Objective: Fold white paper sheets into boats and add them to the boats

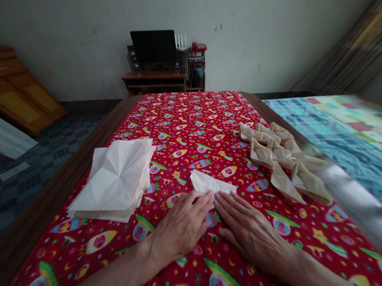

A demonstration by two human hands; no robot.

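A small folded piece of white paper (211, 183) lies on the red patterned cloth in front of me, pointed at its upper left and right corners. My left hand (189, 217) rests on its near left part, fingers laid forward and slightly bent, thumb lower down. Flat on the near right part is my right hand (245, 222), fingers stretched out side by side. The fingertips of both hands nearly meet and hide the paper's near edge. To the left sits a stack of creased white paper sheets (117, 174). Several folded paper pieces (273, 148) are grouped at the right.
The red cloth (196, 125) covers a table with dark wooden edges (108, 127). A bed with a blue checked cover (334, 128) adjoins the right side. Beyond the far end are a desk (155, 75), a monitor (154, 47) and a red telephone (199, 46). A cabinet (17, 89) stands left.
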